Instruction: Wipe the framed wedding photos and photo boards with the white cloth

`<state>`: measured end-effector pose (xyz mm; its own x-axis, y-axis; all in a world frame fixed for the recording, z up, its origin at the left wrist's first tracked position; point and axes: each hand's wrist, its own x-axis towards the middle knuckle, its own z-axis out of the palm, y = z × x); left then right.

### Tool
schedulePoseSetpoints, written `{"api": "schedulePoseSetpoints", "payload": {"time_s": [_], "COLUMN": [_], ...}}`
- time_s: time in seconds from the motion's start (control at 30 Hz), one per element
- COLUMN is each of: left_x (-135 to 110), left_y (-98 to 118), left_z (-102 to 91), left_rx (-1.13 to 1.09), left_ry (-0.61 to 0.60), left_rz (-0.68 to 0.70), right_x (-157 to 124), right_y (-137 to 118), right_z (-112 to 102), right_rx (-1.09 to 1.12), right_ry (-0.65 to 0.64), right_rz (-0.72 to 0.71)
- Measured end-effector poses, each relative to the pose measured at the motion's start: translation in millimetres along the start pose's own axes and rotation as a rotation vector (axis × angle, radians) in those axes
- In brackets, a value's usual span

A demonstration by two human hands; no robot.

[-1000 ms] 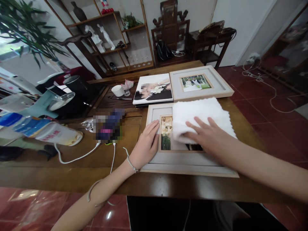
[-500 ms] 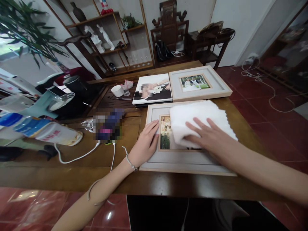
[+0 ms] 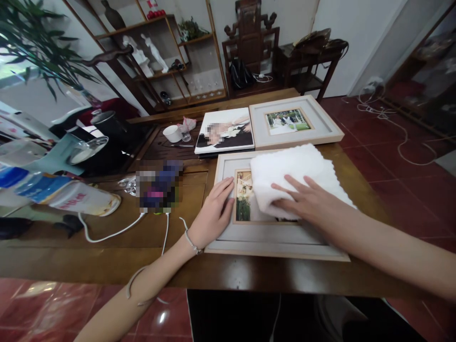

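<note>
A light wooden picture frame (image 3: 274, 232) lies flat on the table before me, with a photo (image 3: 243, 209) in its middle. Over its upper right part spreads a folded white cloth (image 3: 281, 166) with a scalloped edge, hiding much of the photo. My right hand (image 3: 302, 197) holds this cloth against the frame, its fingers spread on top and the thumb tucked at the fold. On the frame's left border rests my left hand (image 3: 213, 213), open, fingers stretched out and flat, with a bracelet at the wrist.
Behind lie a second framed photo (image 3: 256, 135) and a white-edged picture panel (image 3: 203, 128). To the left are a white cup (image 3: 173, 134), a phone-like blurred item (image 3: 160, 185) with white cables, a plastic bottle (image 3: 81, 194) and a dark pot (image 3: 107, 123).
My right hand and the cloth have shifted very slightly, the cloth's far edge moving a little away from me. My left hand stays on the frame's border.
</note>
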<state>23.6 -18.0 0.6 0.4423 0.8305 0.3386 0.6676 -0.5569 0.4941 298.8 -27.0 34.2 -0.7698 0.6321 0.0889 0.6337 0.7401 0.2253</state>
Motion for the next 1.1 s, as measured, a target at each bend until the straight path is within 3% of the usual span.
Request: {"api": "schedulePoseSetpoints", "payload": {"time_s": [0.1,0.2,0.3,0.4,0.63,0.77,0.87,1.1], "left_x": [0,-1,-1,-1,0,0,-1,-1], "left_y": [0,1,0,0,0,-1,-2,-3], "left_z": [0.3,0.0,-0.9,-1.8,-2.0,-0.8,0.4,1.6], "left_rx": [0.022,0.073,0.094,0.082,0.057,0.036,0.017,0.013], "left_ry": [-0.017,-0.089,-0.135,-0.135,-0.105,-0.086,-0.067,-0.050], "left_rz": [-0.005,-0.019,-0.019,-0.008,-0.005,-0.019,-0.017,-0.005], "right_x": [-14,-27,-30,-21,16,32,34,-6], "right_y": [-31,-57,-63,-43,41,56,44,-29], "right_z": [0,0,-1,-1,-9,-9,-7,-24], "right_rx": [0.106,0.204,0.185,0.073,-0.113,-0.133,-0.106,0.032], "right_ry": [-0.029,0.046,0.135,0.140,0.132,-0.057,-0.185,-0.172], "right_rz": [0.001,-0.016,-0.025,0.013,0.148,0.155,0.131,0.157]}}
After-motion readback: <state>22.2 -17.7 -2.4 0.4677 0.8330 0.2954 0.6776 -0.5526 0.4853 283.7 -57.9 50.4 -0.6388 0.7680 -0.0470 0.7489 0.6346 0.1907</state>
